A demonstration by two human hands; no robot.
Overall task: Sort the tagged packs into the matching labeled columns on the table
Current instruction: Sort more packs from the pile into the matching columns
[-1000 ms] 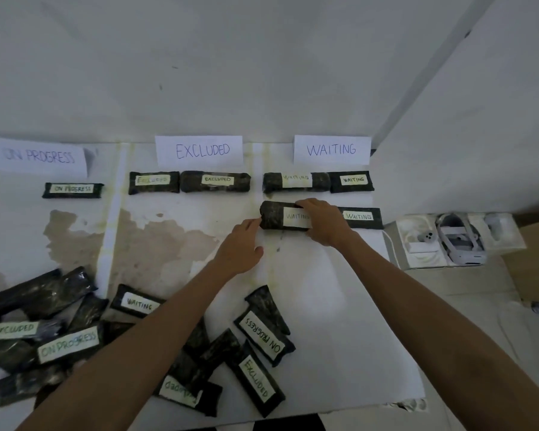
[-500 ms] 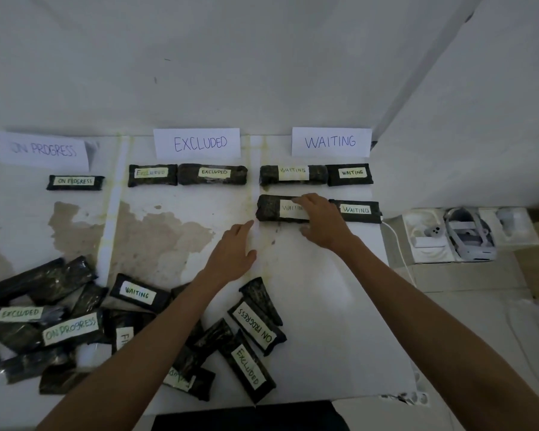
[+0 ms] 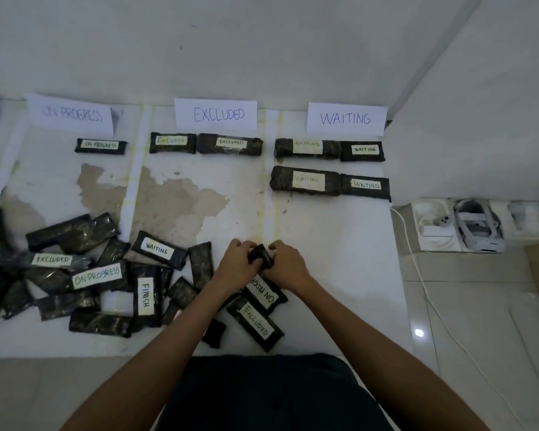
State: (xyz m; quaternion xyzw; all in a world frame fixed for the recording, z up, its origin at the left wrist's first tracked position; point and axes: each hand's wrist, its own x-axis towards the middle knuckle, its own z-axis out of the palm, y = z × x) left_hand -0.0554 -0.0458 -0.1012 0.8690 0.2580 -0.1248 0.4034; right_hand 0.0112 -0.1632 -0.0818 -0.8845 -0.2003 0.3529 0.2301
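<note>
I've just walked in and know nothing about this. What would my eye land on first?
Three white paper signs, ON PROGRESS, EXCLUDED and WAITING, stand along the white table's far edge, with dark tagged packs in neat rows below. At the near left sprawls a jumbled heap of unsorted dark packs. In the middle, the left hand and right hand together grip one small dark pack.
</note>
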